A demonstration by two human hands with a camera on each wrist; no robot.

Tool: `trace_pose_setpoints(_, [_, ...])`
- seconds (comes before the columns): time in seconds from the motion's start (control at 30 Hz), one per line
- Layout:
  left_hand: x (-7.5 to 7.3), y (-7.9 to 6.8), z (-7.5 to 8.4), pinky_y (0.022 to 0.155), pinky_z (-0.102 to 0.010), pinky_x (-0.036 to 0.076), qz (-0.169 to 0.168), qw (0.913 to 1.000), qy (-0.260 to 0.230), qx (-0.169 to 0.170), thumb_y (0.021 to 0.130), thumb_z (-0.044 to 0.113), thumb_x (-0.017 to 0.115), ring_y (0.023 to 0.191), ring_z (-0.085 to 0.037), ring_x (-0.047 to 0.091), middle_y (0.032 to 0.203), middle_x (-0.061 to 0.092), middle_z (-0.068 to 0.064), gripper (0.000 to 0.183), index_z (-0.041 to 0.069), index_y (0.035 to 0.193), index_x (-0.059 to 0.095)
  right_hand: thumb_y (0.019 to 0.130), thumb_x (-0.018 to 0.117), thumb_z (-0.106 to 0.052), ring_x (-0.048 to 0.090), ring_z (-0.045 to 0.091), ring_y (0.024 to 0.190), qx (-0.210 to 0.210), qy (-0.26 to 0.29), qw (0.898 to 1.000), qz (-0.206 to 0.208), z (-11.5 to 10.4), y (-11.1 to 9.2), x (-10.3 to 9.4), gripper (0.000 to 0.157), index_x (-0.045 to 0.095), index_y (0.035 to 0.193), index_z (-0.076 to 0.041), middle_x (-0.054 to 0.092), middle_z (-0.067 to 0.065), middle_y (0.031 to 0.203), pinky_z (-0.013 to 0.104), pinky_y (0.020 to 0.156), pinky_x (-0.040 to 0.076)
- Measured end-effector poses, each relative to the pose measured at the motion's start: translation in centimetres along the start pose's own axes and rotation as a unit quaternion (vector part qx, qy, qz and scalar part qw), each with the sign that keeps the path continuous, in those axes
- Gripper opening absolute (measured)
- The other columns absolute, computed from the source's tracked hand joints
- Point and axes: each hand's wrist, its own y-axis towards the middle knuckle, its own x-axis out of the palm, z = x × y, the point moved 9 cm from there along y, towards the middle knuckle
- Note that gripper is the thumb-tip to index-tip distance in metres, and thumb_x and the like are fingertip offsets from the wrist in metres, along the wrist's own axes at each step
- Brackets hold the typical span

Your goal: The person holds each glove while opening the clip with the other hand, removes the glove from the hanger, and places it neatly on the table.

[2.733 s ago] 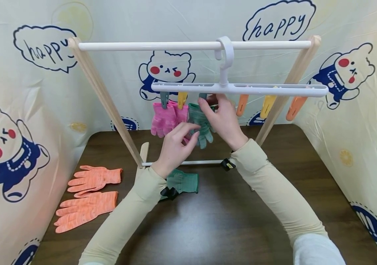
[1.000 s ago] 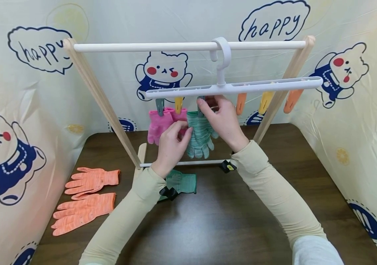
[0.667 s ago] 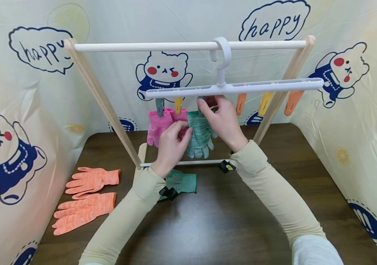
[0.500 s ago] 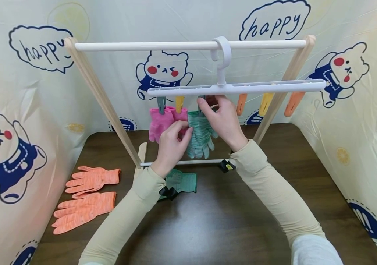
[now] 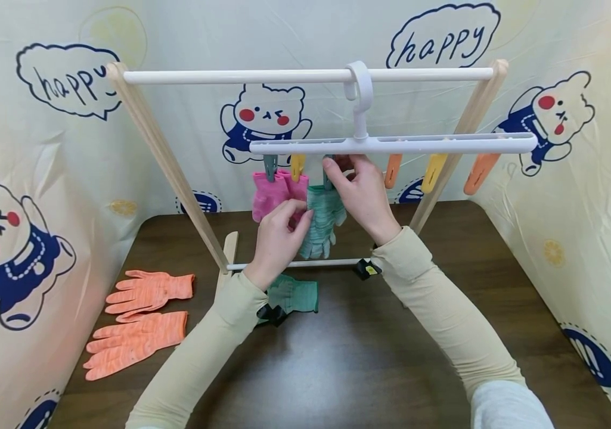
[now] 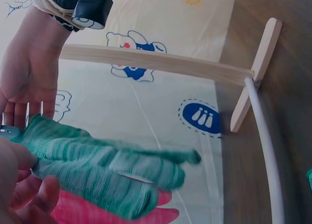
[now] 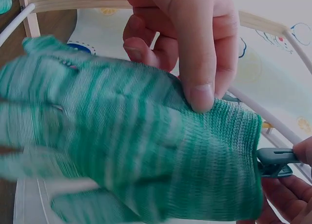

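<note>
Striped green glove [image 5: 320,215] hangs cuff-up at 1 grey-green clip [image 7: 274,156].

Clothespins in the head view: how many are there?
6, left to right: grey-green clothespin and yellow clothespin on pink gloves; another grey-green clothespin in the right hand; then orange, yellow, orange ones. The hand may hide more.

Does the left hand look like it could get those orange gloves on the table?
Probably yes, after letting go: the left hand pinches the raised green glove. The orange gloves lie on the table on that hand's side, and nothing visible covers them.
</note>
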Motion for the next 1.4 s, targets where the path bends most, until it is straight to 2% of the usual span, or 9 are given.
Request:
trace_pose_setpoints(0.27, [0.2, -1.0, -0.5, 0.067, -0.032, 0.052, -0.017, 0.9998, 0.007, -0.005, 0.100, 0.013, 0.070, 0.073, -0.018, 0.059, 0.085, 0.066, -0.007, 0.011, 0.004, 0.107, 0.072, 0.104, 0.064, -0.026, 0.062, 0.022, 0.092, -0.014, 0.004, 1.000, 0.006, 0.0, 0.1, -0.1, 0.032, 0.065, 0.127, -0.004, 0.068, 0.012, 0.109, 0.032, 0.081, 0.053])
trace_pose_setpoints(0.43, [0.4, -1.8, -0.4, 0.068, -0.033, 0.054, -0.035, 0.9993, 0.017, -0.003, 0.100, 0.013, 0.070, 0.074, -0.017, 0.061, 0.088, 0.067, -0.006, 0.011, 0.005, 0.108, 0.073, 0.103, 0.065, -0.024, 0.063, 0.022, 0.087, -0.018, 0.003, 1.000, 0.013, -0.1, 0.1, -0.2, 0.031, 0.066, 0.125, -0.002, 0.069, 0.013, 0.106, 0.030, 0.076, 0.052])
trace_pose_setpoints(0.9, [0.8, -2.7, 0.7, 0.065, -0.033, 0.054, -0.052, 0.9974, 0.034, 0.037, 0.098, 0.012, 0.073, 0.072, -0.016, 0.063, 0.090, 0.070, -0.006, 0.011, 0.005, 0.107, 0.073, 0.101, 0.069, -0.028, 0.064, 0.021, 0.089, -0.006, 0.009, 1.000, 0.020, 0.5, -0.2, -0.3, 0.036, 0.064, 0.125, -0.001, 0.069, 0.012, 0.104, 0.030, 0.073, 0.054])
trace_pose_setpoints(1.2, [0.9, -2.9, 0.7, 0.062, -0.032, 0.048, -0.062, 0.9965, 0.042, 0.036, 0.099, 0.013, 0.072, 0.070, -0.015, 0.056, 0.087, 0.067, -0.003, 0.009, 0.008, 0.106, 0.074, 0.102, 0.069, -0.028, 0.066, 0.020, 0.095, -0.003, 0.022, 1.000, 0.020, 0.8, -0.5, -0.3, 0.035, 0.064, 0.125, -0.003, 0.070, 0.011, 0.109, 0.032, 0.081, 0.056])
trace_pose_setpoints(1.4, [0.9, -3.1, 1.0, 0.064, -0.032, 0.051, -0.076, 0.9954, 0.045, 0.038, 0.099, 0.013, 0.072, 0.071, -0.014, 0.058, 0.090, 0.071, -0.003, 0.010, 0.008, 0.107, 0.075, 0.102, 0.067, -0.029, 0.067, 0.021, 0.096, 0.009, 0.004, 1.000, -0.003, 1.1, -0.9, 0.2, 0.033, 0.068, 0.122, -0.002, 0.073, 0.011, 0.107, 0.034, 0.084, 0.055])
